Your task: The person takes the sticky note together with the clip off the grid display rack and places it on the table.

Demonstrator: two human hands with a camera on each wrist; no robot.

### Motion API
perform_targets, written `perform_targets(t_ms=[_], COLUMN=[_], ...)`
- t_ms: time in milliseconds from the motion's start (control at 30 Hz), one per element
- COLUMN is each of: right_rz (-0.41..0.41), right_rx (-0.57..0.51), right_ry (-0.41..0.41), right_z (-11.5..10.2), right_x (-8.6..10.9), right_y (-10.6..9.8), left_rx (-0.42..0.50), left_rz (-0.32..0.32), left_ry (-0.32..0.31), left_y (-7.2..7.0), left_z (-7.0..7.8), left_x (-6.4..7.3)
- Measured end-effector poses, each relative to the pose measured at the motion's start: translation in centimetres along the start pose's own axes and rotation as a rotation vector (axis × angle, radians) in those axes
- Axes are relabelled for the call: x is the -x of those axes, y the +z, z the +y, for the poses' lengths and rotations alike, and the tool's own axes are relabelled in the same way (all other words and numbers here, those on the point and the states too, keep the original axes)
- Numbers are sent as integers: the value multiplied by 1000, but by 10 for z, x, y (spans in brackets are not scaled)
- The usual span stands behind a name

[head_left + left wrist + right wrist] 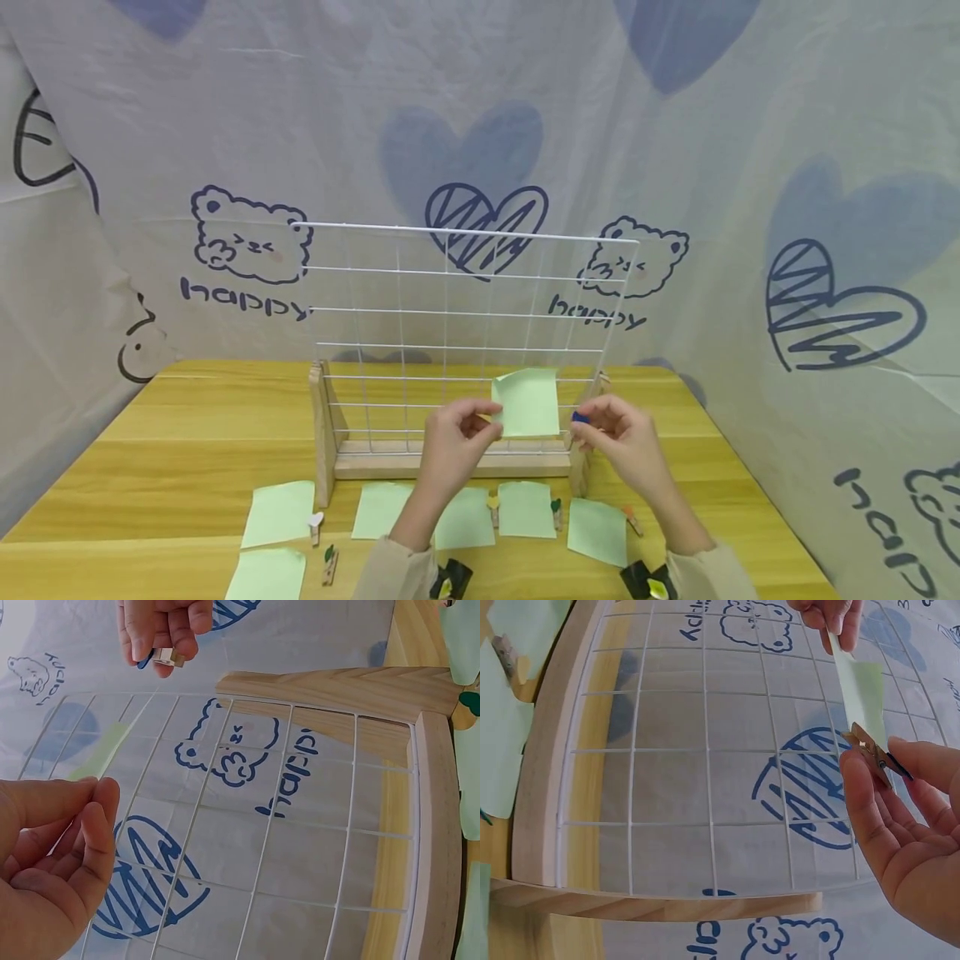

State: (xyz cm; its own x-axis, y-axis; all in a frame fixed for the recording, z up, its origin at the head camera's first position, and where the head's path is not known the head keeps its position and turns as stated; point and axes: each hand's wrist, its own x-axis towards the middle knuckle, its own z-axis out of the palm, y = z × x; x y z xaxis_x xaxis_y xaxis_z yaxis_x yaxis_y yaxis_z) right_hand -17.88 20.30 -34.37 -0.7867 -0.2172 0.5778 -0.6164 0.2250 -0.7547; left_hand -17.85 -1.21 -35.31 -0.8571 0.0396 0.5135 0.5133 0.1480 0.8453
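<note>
Between thumb and fingers my left hand [456, 442] pinches the left edge of a pale green sticky note [528, 404], held up in front of the white wire grid [446, 308]. To its right, my right hand [622, 437] pinches a small wooden clothespin [871, 754] with a blue decoration [580, 417]. In the right wrist view the clothespin's tip lies near the note's lower edge; whether they touch I cannot tell. The same note appears nearly edge-on in the left wrist view. The grid stands upright in a wooden base [450, 465].
Several green notes [277, 512] lie on the wooden table [150, 467] before the rack. Small decorated clothespins lie among them, including one with a white heart [315, 527] and one with an orange top [632, 520]. A printed cloth [480, 83] hangs behind.
</note>
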Motion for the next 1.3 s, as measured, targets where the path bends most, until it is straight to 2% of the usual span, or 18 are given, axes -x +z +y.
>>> perform_targets(t_ms=[367, 567, 767, 1000, 1300], right_rz=[-13, -48, -73, -108, -150], right_rx=[-15, -46, -75, -105, -49], right_ry=[79, 94, 149, 129, 215], right_z=[9, 15, 23, 28, 33], right_x=[13, 18, 24, 32, 41], right_y=[2, 2, 2, 2, 3], left_rx=[28, 32, 28, 13, -21], left_rz=[-32, -41, -61, -85, -137], left_ry=[-61, -88, -108, -140, -119], left_y=[-1, -2, -2, 1, 4], left_z=[-6, -9, -13, -20, -25], left_x=[8, 13, 17, 23, 32])
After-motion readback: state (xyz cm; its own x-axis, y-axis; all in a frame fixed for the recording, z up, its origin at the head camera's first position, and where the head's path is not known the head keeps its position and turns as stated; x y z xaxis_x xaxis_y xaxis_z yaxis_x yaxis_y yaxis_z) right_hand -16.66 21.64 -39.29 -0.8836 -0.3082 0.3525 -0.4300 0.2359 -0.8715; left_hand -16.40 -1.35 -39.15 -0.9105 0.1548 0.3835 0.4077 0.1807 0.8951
